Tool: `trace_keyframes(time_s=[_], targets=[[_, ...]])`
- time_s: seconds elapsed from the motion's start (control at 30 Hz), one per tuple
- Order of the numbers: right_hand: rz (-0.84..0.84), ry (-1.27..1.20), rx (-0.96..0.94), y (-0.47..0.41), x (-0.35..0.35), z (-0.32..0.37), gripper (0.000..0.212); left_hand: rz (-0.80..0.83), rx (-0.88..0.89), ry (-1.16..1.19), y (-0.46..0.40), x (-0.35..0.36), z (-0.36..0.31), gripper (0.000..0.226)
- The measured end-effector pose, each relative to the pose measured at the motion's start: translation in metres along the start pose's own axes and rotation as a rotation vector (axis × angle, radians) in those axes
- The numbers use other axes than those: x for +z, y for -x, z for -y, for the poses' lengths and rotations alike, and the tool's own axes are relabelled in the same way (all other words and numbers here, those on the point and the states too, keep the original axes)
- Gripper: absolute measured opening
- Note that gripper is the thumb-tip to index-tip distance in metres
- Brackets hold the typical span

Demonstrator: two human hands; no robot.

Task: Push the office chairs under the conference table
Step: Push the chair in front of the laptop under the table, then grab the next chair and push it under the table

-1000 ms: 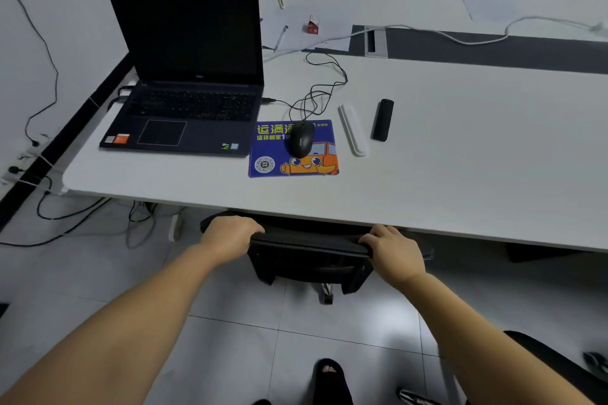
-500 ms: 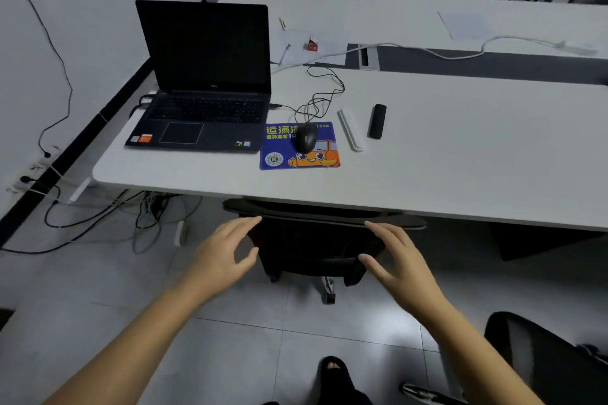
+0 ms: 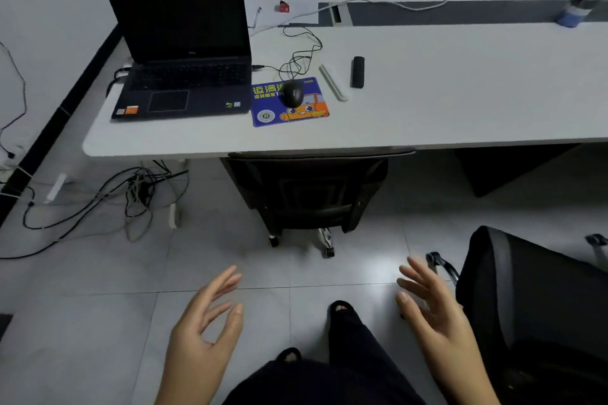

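Note:
A black office chair (image 3: pixel 309 194) stands tucked under the white conference table (image 3: pixel 460 102), its backrest top against the table's front edge. A second black office chair (image 3: pixel 539 306) stands out on the floor at the lower right, away from the table. My left hand (image 3: pixel 204 329) hovers over the floor tiles with fingers spread, holding nothing. My right hand (image 3: pixel 434 309) is also spread and holds nothing, just left of the second chair's backrest.
On the table sit an open laptop (image 3: pixel 184 43), a mouse (image 3: pixel 292 94) on a blue mouse pad (image 3: pixel 296 112), a black stick (image 3: pixel 357 72) and a bottle (image 3: pixel 575 8). Tangled cables (image 3: pixel 131 194) lie on the floor at the left. My feet show at the bottom.
Both hands let go of the first chair's backrest and drew back toward me. The view pulled away from the table, and the second chair came further into sight at the right.

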State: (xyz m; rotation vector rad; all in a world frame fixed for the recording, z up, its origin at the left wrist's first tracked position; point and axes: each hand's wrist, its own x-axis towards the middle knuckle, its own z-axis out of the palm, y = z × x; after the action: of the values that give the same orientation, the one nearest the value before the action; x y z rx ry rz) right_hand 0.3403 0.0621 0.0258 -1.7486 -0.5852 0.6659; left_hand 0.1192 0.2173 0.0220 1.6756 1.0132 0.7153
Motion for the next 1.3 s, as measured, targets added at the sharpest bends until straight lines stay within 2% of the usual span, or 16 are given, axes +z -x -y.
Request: trace_keyframes(time_s=[0.07,0.3,0.4,0.5,0.67,0.73,1.03,1.23,1.3], targets=[[-0.066,-0.027,0.025,0.023,0.003,-0.005,0.046,0.047,0.011,-0.005,0.005,-0.005,0.001,0.040],[-0.298,-0.066,0.088,0.099,-0.008,-0.022,0.047,0.233,0.062,-0.040,0.027,0.000,-0.010,0.042],[-0.393,-0.085,0.092,0.123,-0.020,-0.029,0.048,0.303,0.093,-0.042,0.039,0.015,-0.015,0.038],[-0.513,-0.078,0.091,0.150,-0.038,-0.038,0.048,0.387,0.118,-0.047,0.052,0.037,-0.022,0.062],[-0.660,-0.086,0.114,0.205,-0.077,-0.058,0.048,0.519,0.189,-0.052,0.089,0.083,-0.039,0.054],[-0.696,-0.083,0.120,0.229,-0.097,-0.063,0.047,0.549,0.212,-0.033,0.111,0.104,-0.048,0.048],[-0.825,-0.078,0.174,0.350,-0.212,-0.099,0.043,0.664,0.268,-0.043,0.250,0.198,-0.064,0.048],[-0.888,-0.113,0.194,0.377,-0.263,-0.120,0.040,0.674,0.301,-0.046,0.280,0.244,-0.082,0.043],[-0.886,-0.113,0.200,0.373,-0.278,-0.128,0.040,0.682,0.309,-0.062,0.281,0.262,-0.086,0.047]])
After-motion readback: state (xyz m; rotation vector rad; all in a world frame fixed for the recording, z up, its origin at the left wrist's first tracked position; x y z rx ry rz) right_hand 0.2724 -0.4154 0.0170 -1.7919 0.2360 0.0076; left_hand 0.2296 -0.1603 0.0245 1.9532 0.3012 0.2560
